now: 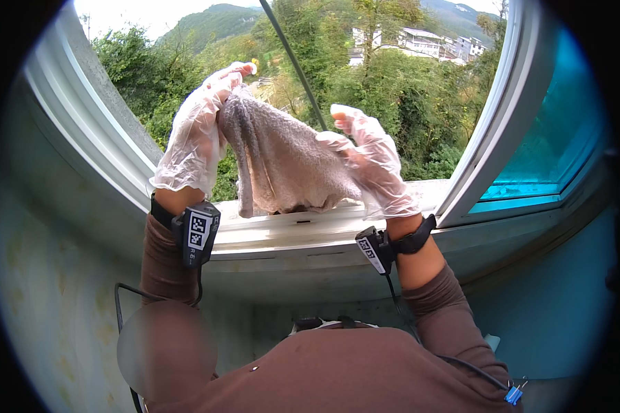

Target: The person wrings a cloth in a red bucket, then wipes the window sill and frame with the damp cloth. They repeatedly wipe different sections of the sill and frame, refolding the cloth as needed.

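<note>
A damp-looking, pinkish-grey terry cloth (289,160) with dark stains hangs between my hands in the opening of a window. My left hand (201,124), in a clear disposable glove, grips its upper left corner. At the cloth's right edge, my right hand (372,160), gloved the same way, pinches it between thumb and fingers. The cloth droops in folds, its lower edge in front of the white sill and window track (299,229). The fingertips gripping the cloth are partly hidden behind it.
White window frame (485,134) borders the opening on the right, beside a blue-tinted pane (542,134). A dark thin pole or cable (294,62) slants across outside. Black wrist devices (199,232) with cables (392,294) are strapped to both forearms. Trees and buildings lie beyond.
</note>
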Tool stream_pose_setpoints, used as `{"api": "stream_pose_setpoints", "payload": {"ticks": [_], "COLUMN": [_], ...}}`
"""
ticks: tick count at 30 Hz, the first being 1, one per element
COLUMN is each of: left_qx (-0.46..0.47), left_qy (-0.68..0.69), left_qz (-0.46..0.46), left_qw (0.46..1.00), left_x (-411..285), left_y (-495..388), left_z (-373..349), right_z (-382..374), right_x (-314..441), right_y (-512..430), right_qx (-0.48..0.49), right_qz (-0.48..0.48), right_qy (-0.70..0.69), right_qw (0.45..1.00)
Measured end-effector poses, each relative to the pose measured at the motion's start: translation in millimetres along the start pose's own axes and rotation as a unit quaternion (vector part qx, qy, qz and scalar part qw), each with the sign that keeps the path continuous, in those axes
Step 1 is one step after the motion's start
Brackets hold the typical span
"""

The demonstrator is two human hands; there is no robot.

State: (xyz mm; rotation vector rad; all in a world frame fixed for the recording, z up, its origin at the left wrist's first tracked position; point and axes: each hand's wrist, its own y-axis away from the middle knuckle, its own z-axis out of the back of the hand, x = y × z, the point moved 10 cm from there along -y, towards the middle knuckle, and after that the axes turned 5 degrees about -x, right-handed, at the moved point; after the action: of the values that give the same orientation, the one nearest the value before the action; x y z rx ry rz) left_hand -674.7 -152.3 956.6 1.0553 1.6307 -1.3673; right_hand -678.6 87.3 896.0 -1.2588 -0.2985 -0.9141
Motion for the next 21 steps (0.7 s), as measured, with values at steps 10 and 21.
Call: {"api": "stream_pose_setpoints", "payload": {"ticks": [10, 21], "left_qx": [-0.143, 0.003], "left_qy": [-0.58, -0.104], "left_qz": [-0.07, -0.003], "left_qw": [0.799, 0.995], "left_x": [6, 116], "left_y": [5, 88], "left_z": [48, -53], "right_z": [-9, 20], "right_x": [41, 66], "right_y": [10, 26], "right_qx": [-0.039, -0.075], "right_qz": [0.119, 0.192], "right_qy": [-0.144, -0.18], "right_qw": [0.982, 0.962]}}
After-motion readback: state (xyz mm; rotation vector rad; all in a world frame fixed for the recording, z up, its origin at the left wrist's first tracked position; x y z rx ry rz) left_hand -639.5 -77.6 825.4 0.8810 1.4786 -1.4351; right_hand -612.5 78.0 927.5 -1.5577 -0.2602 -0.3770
